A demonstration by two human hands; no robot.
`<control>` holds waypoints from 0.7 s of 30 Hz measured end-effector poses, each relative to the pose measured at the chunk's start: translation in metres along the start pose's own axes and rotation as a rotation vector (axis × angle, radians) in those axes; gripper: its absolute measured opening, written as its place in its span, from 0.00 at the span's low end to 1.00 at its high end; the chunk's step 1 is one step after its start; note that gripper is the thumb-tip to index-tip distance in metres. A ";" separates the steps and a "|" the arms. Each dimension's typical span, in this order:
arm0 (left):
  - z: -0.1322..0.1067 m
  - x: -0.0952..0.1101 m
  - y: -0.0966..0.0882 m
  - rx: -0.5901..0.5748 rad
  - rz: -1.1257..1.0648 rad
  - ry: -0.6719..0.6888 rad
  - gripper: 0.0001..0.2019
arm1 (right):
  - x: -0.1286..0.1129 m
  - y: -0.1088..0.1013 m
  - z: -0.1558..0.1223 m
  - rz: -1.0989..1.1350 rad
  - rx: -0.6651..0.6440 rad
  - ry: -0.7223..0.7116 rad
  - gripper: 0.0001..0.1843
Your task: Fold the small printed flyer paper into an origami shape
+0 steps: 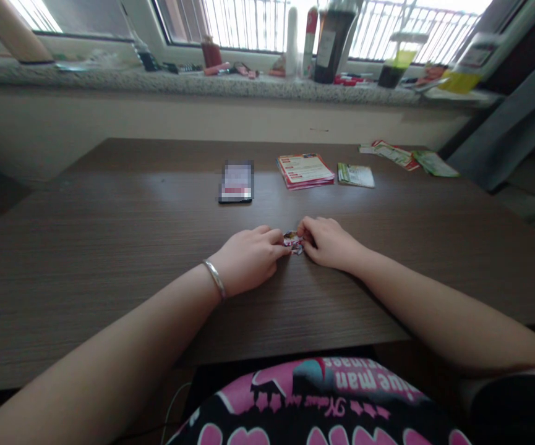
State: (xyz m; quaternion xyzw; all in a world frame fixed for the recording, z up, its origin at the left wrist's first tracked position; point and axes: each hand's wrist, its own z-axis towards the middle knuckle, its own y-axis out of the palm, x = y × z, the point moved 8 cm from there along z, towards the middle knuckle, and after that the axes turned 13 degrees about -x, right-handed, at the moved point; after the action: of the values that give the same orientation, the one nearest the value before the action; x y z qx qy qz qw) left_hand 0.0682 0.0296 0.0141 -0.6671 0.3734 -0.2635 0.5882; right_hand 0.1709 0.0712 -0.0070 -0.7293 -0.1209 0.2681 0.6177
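Folded printed paper (294,242) sits pinched between my left grip (250,258) and right grip (327,242), both pressing in on it, over the wooden tabletop (109,247), nearer me than the stack of red-edged leaflets (305,171).

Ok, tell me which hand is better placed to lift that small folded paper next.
Probably the right hand: its fingers curl over the top of the folded paper, while the left hand meets it only at the side, with its fingertips.
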 end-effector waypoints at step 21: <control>0.003 -0.005 0.000 0.002 -0.066 0.010 0.15 | 0.001 0.002 -0.001 0.037 0.021 -0.119 0.08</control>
State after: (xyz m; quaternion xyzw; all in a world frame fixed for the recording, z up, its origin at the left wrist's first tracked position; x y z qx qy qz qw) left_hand 0.0673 0.0352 0.0145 -0.6771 0.3537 -0.2864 0.5783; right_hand 0.1721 0.0700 -0.0091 -0.7077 -0.1409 0.3238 0.6120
